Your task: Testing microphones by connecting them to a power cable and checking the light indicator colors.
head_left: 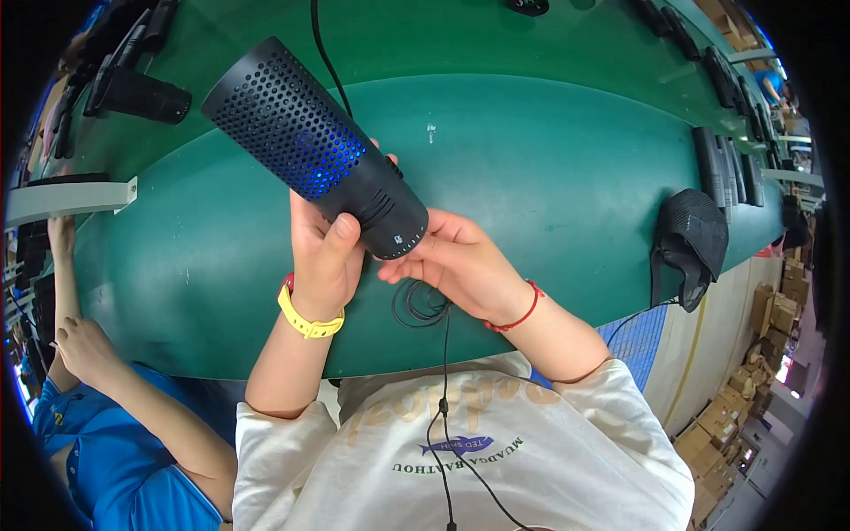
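Note:
A black cylindrical device (301,133), which looks like a desktop microphone, is tilted above the green table, its far end toward the upper left. Blue light glows through its perforated grille. My left hand (326,243) wraps round its lower body from below, thumb on the near side. My right hand (465,270) has its fingers closed at the device's lower end, near a ring of white marks; the fingertips are partly hidden behind it. A coiled black cable (421,303) lies on the table just below my right fingers.
The green table (549,195) curves across the view. A black mesh bag-like item (691,239) sits at its right edge beside several black cylinders (722,168). Another dark cylinder (146,96) lies upper left, above a white bracket (80,196). A co-worker's hand (86,350) is at left.

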Demonstrator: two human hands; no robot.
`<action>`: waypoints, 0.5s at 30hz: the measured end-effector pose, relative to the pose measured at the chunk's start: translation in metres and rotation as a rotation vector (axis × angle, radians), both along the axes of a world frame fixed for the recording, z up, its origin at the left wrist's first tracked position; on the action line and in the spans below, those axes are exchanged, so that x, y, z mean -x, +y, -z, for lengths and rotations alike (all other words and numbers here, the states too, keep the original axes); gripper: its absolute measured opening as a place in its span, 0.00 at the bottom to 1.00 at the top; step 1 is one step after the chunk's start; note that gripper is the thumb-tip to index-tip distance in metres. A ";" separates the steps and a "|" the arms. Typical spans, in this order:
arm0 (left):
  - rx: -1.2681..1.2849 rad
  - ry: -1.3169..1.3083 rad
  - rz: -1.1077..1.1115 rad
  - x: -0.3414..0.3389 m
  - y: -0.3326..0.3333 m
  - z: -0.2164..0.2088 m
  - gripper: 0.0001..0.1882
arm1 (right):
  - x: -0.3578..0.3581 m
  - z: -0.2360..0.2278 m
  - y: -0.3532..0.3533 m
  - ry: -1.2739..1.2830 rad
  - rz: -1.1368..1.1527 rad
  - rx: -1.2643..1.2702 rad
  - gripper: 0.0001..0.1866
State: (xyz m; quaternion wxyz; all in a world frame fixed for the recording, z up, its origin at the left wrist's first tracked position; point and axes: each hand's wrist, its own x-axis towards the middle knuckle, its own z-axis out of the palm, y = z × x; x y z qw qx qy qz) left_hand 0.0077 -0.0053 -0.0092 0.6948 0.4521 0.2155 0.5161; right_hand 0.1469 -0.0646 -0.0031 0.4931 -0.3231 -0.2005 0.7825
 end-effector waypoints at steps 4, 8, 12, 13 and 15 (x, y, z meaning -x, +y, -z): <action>0.077 -0.147 0.029 -0.003 -0.002 0.002 0.36 | 0.002 0.001 -0.001 0.356 0.039 0.146 0.06; 0.010 -0.060 0.049 -0.002 -0.001 0.002 0.34 | 0.002 0.007 0.000 0.476 0.014 0.151 0.06; 0.048 -0.095 0.039 -0.003 -0.002 0.001 0.35 | 0.002 0.008 0.001 0.467 0.019 0.151 0.05; 0.078 -0.127 0.030 -0.004 -0.002 0.001 0.36 | 0.002 0.008 0.001 0.443 0.025 0.150 0.05; 0.109 -0.159 0.022 -0.004 -0.002 0.000 0.37 | 0.002 0.007 0.001 0.418 0.032 0.149 0.05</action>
